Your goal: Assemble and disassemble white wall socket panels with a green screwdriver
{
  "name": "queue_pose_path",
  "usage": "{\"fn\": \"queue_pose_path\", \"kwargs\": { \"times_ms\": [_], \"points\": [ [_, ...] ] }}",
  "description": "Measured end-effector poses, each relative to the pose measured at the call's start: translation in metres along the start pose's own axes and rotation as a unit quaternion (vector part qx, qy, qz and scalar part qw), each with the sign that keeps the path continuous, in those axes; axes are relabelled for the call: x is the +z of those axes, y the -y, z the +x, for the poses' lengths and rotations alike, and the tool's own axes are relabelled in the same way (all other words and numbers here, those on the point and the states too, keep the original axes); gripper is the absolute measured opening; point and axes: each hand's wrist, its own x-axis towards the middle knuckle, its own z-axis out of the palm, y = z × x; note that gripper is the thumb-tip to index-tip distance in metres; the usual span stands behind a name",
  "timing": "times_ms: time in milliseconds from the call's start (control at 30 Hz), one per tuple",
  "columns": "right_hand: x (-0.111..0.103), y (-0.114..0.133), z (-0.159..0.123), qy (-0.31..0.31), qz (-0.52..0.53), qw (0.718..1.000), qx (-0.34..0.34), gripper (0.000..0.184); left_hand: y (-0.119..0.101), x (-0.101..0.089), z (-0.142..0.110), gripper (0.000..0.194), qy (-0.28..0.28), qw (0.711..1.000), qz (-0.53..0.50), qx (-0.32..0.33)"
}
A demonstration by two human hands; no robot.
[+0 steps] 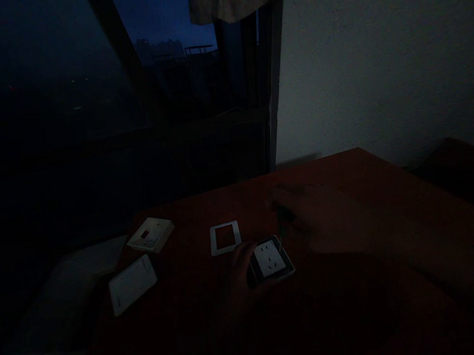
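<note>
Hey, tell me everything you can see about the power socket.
The power socket is squarish, with a white, plastic-looking centre panel showing five dark slots, the lowest two slanted. A dark surround frames the panel, edged by a pale rim. It faces up, over the reddish table; shadow hides whether it rests there. The left hand grips its left side. The right hand holds a thin tool, its tip at the surround's right side. Dim light hides finer detail.
</note>
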Motion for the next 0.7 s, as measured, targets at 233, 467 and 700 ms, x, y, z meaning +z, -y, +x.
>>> {"fn": "queue_pose_path", "kwargs": {
  "times_ms": [233, 467, 700],
  "points": [
    [0.0024, 0.0029, 0.001, -0.025, -0.054, 0.997, 0.039, 0.021, -0.0052, -0.0025, 0.0014, 0.07, 0.003, 1.0, 0.004, -0.002],
    [0.0024, 0.0013, 0.0012, -0.017, -0.041, 0.998, 0.033, 0.023, 0.0003, -0.0003, 0.0, 0.071, -0.006, 1.0, 0.009, 0.003],
    [-0.0003, 0.0039, -0.0022, -0.002, 0.003, 1.0, -0.003, 0.023, -0.0052, -0.0026, 0.0007, 0.071, 0.006, 1.0, 0.005, -0.005]
  ]
}}
